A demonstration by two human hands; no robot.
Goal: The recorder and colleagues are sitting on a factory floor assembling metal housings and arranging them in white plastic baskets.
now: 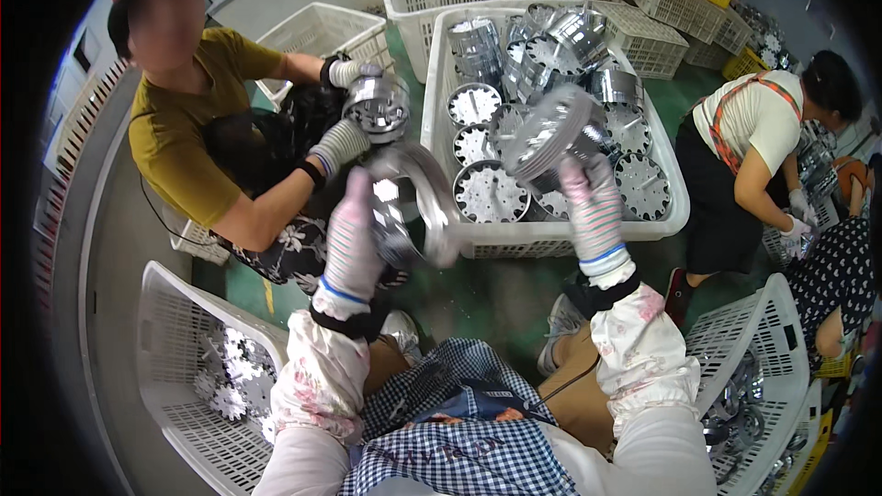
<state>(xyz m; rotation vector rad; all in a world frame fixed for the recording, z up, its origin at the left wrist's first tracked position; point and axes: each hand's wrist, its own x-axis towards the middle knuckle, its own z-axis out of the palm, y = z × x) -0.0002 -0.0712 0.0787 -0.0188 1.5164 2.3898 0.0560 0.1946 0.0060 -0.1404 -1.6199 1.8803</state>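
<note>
My left hand (352, 239), in a striped glove, grips a shiny metal ring (434, 207) that is smeared by motion. The ring is tilted, and its inside shows. In my right hand (593, 207), gloved alike, is a round metal drum (556, 133) with ridged sides, also a little blurred. The drum is over the front part of a white crate (678, 197). Stacked in that crate are several similar drums, many with notched plates (491, 191) at their ends. The ring hangs just outside the crate's front left corner.
At the left a seated person (184, 119) in gloves holds another metal drum (378, 115). White crates stand by my legs: the left one (156, 358) holds toothed metal plates (234, 377), the right one (781, 349) metal rings. Two people (753, 129) work at the right.
</note>
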